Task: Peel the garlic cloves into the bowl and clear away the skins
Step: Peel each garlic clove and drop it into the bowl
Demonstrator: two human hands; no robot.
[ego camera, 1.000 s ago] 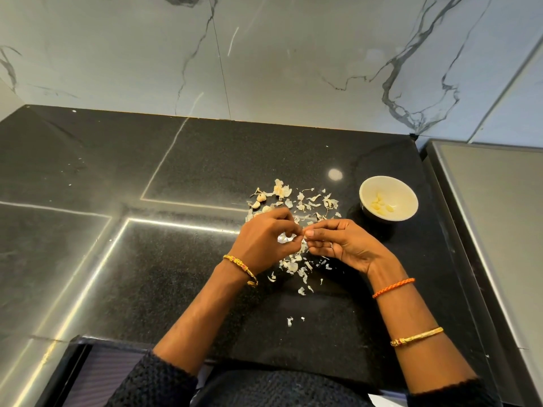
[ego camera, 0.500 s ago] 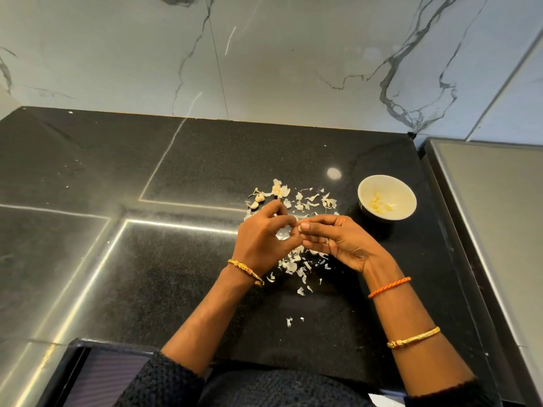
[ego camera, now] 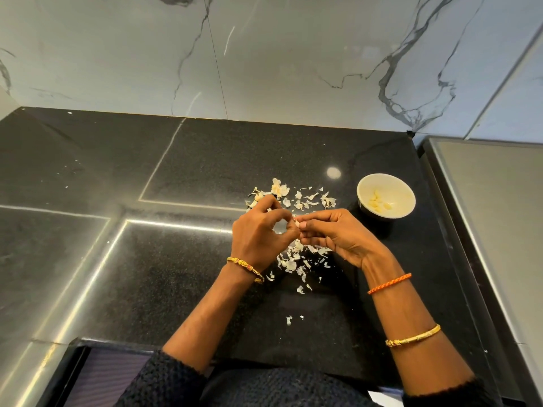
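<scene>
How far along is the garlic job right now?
Done: several peeled cloves lie in the white bowl. In hand: the left hand and right hand pinch one clove between them. Left: a few unpeeled pieces and the scattered skins on the black counter.

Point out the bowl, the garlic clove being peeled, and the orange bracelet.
bowl (ego camera: 403, 191): head view, bare inner wall near the far rim.
garlic clove (ego camera: 297, 224): head view, pale tip showing between the fingertips.
orange bracelet (ego camera: 389, 283): head view, middle of the cord.
</scene>
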